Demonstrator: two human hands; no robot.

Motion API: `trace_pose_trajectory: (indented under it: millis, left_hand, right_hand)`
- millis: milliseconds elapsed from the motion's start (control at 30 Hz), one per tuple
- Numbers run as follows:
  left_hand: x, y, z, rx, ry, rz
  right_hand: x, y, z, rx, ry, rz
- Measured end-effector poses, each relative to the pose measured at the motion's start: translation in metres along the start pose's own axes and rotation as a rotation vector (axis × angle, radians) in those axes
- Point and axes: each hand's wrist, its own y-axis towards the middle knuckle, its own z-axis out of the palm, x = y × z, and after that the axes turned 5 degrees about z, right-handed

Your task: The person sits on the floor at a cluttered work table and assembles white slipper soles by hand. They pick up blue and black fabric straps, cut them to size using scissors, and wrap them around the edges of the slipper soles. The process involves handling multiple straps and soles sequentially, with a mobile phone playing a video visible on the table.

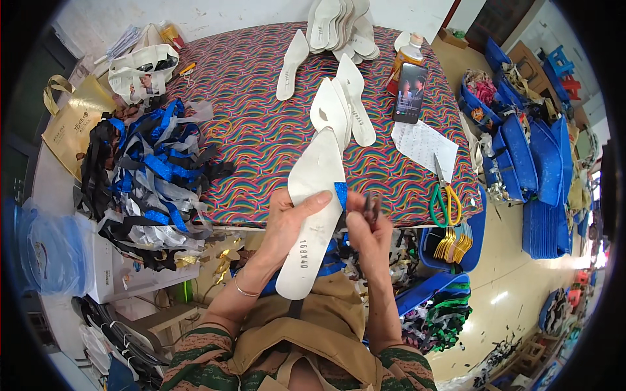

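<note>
My left hand [290,218] grips a white shoe insole board [313,215] by its middle, thumb on top. The board is tilted, with its pointed end away from me and its rounded heel towards me. A short glittery blue strip [341,195] lies over its right edge. At that edge my right hand [370,228] is closed, with a small dark object [372,207] at its fingers, too blurred to name. Just beyond, several similar insole boards [329,104] overlap on the table.
A patterned cloth covers the table [248,150]. A heap of blue, black and silver strips [147,173] lies left. Scissors [445,199], a paper sheet [427,150], a phone [409,94] and a bottle [412,49] are right. Stacked insoles [329,26] lie at the back; blue baskets [531,150] stand beyond.
</note>
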Motion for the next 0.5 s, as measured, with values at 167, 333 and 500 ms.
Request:
trace_pose_trajectory:
  millis: [167, 333, 500]
  left_hand:
    - [-0.005, 0.003, 0.001, 0.022, -0.075, -0.064]
    - [0.005, 0.006, 0.008, 0.025, -0.102, 0.023]
    - [0.008, 0.014, 0.011, -0.018, -0.033, 0.105]
  right_hand:
    - [-0.022, -0.023, -0.006, 0.048, -0.138, -0.055]
    - [-0.031, -0.034, -0.004, -0.054, -0.508, -0.294]
    - [-0.029, -0.031, -0.006, -0.044, -0.496, -0.286]
